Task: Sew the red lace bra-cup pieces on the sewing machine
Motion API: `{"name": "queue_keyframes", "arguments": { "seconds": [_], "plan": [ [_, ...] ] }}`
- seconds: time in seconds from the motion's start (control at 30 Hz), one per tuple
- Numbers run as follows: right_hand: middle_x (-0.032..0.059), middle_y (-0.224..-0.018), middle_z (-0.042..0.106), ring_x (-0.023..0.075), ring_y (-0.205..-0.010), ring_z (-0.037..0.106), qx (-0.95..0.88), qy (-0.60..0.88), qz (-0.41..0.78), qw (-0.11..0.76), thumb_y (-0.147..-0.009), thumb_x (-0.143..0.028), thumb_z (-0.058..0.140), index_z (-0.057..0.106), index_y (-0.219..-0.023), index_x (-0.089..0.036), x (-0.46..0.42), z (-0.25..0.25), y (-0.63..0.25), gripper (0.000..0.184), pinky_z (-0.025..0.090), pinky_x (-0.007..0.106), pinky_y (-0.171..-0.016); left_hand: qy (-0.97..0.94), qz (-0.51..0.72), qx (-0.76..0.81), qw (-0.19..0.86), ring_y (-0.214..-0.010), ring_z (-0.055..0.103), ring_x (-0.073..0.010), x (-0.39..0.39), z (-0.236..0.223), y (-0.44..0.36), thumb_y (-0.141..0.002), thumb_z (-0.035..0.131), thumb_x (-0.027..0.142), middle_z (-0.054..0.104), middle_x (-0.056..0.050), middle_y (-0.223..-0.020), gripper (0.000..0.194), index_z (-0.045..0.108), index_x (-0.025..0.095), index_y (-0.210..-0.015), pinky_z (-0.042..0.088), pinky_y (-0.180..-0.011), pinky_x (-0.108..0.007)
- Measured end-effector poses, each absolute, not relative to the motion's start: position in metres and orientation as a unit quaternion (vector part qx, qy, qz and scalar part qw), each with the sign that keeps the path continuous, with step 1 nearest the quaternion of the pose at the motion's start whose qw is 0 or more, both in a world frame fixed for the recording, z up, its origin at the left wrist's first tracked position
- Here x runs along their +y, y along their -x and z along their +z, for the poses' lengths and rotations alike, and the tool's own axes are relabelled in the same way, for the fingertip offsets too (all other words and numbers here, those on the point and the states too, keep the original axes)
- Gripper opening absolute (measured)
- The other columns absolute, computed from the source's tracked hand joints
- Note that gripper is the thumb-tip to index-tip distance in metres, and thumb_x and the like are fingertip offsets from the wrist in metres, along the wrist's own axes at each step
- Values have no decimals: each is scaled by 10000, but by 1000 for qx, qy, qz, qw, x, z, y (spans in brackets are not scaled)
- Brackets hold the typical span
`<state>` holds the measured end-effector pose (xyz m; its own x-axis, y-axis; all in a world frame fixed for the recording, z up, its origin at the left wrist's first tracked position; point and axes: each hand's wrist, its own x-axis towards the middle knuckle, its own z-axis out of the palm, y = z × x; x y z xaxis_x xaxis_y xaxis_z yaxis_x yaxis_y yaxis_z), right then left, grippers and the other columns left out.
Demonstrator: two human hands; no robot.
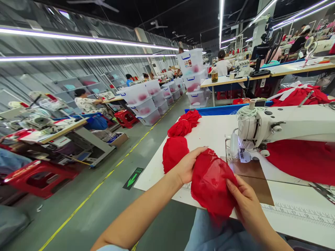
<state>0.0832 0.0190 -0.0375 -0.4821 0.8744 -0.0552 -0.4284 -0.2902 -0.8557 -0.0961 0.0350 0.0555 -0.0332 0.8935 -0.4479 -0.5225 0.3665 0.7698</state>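
Note:
A piece of thin red fabric [213, 179] is stretched between my two hands above the table's front edge. My left hand [188, 165] is closed on its upper left edge, the fingers partly hidden behind the cloth. On the other side, my right hand [242, 195] pinches the right edge between thumb and fingers. Just beyond my left hand, another piece of red cloth [176, 153] lies on the white table [209, 130], with a tied red bundle [184, 124] behind it. The white sewing machine [258, 127] stands to the right, its needle area lit.
More red cloth [300, 160] lies beneath the machine arm, with scissors [323, 191] at the right. A printed ruler [295, 212] runs along the table front. Stacked clear bins [142, 104] stand by the aisle, and a red stool [39, 177] at left. People sit at other machines.

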Motion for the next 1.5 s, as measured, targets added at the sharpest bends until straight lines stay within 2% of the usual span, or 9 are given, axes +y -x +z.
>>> {"name": "queue_keyframes", "arguments": {
  "seconds": [0.4, 0.53, 0.63, 0.73, 0.83, 0.93, 1.1, 1.37, 1.5],
  "plan": [
    [66, -1093, 773, 308, -1016, 727, -366, 326, 777, 395, -825, -573, 772, 724, -1252, -311, 27, -44, -104, 503, 631, 420, -827, -121, 546, 491, 668, -693, 684, -142, 43, 35, 102, -1020, 538, 339, 701, -33, -768, 297, 658, 146, -828, 581, -810, -278],
    [88, -1066, 772, 277, -899, 738, -411, 335, 769, 357, -781, -568, 822, 706, -1239, -250, 34, -30, -113, 569, 618, 380, -771, -368, 531, 603, 468, -916, 679, -225, 40, 19, 110, -927, 638, 417, 680, -66, -933, 250, 632, 170, -883, 555, -930, -401],
    [75, -993, 771, 261, -867, 720, -516, 337, 705, 352, -805, -612, 773, 739, -1083, -218, 42, -21, -117, 484, 595, 349, -760, -520, 493, 618, 324, -1213, 564, -276, 34, 15, 106, -862, 709, 394, 621, -99, -1225, 273, 637, 203, -1042, 405, -1128, -470],
    [64, -941, 756, 257, -869, 700, -629, 313, 641, 308, -873, -602, 678, 733, -961, -208, 47, -14, -118, 408, 574, 339, -763, -732, 345, 509, 293, -1305, 495, -260, 29, 20, 95, -955, 584, 421, 609, -100, -1296, 259, 633, 236, -1130, 319, -1177, -453],
    [63, -963, 750, 256, -858, 693, -663, 309, 620, 282, -860, -573, 678, 715, -1005, -207, 50, -8, -122, 395, 570, 339, -739, -794, 240, 456, 322, -979, 598, -216, 33, 24, 90, -1003, 478, 432, 665, -39, -912, 284, 627, 223, -882, 441, -970, -364],
    [78, -1000, 750, 265, -876, 694, -642, 338, 637, 262, -784, -598, 747, 696, -1041, -199, 55, -7, -134, 477, 573, 346, -744, -705, 326, 543, 320, -706, 483, -154, 42, 23, 98, -966, 497, 452, 511, 22, -684, 364, 495, 205, -698, 400, -700, -280],
    [58, -843, 711, 239, -744, 671, -540, 424, 652, 323, -634, -733, 811, 674, -916, -210, 63, -18, -153, 609, 563, 333, -633, -557, 422, 600, 388, -604, 347, -109, 51, 13, 119, -853, 605, 634, 379, 58, -633, 512, 409, 205, -654, 277, -569, -248],
    [15, -727, 622, 139, -605, 525, -495, 451, 629, 395, -627, -745, 820, 692, -896, -216, 60, -23, -148, 607, 416, 220, -467, -464, 461, 589, 475, -673, 498, -115, 43, 5, 118, -763, 721, 692, 564, 32, -738, 536, 559, 181, -781, 408, -637, -224],
    [17, -765, 631, 165, -679, 600, -470, 439, 627, 440, -635, -728, 831, 676, -907, -230, 56, -16, -149, 588, 505, 243, -556, -362, 454, 553, 598, -695, 566, -121, 22, 31, 109, -669, 856, 617, 627, 0, -786, 541, 606, 169, -838, 463, -658, -222]
  ]
}}
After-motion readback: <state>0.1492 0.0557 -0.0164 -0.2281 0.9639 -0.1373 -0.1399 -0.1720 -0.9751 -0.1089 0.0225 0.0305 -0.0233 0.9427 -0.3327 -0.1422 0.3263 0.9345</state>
